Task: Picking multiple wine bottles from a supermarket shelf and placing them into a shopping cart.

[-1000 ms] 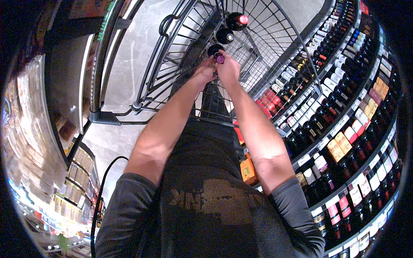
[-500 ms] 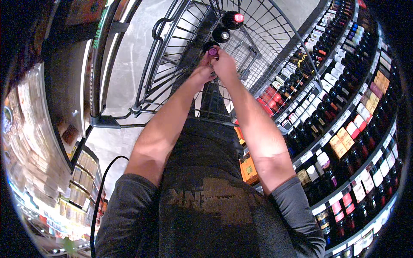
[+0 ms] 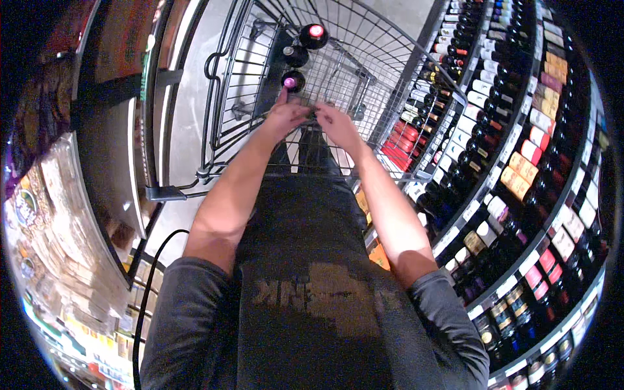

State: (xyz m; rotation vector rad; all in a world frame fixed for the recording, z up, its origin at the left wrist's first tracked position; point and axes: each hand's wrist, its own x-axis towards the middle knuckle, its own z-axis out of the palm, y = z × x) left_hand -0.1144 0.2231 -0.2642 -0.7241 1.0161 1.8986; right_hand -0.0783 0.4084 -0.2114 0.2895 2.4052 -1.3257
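Note:
Three dark bottles stand inside a wire shopping cart (image 3: 223,97): a far bottle (image 3: 314,38) with a red-and-white top, a middle bottle (image 3: 296,57) with a dark top, and a near bottle (image 3: 294,81) with a pinkish-purple top. Just below the near bottle is my left hand (image 3: 286,119), palm down, one finger raised toward that bottle and the others stretched to the right. My right hand (image 3: 338,127) hovers to its right over the cart's near side, fingers bent and blurred. Whether a small dark spot at its fingertips is something held, I cannot tell.
Along the right, curved shelves (image 3: 520,266) carry rows of wine bottles with price strips. The cart's handle bar (image 3: 148,117) runs up the left side. Beyond it, a rack of pale packages (image 3: 71,227) stands at far left. A black cable (image 3: 144,292) hangs beside my left arm.
Both hands have come off the purple-topped bottle and drawn apart, nearer to me. That bottle now stands by itself in the cart. The view has shifted, moving the cart leftward in it.

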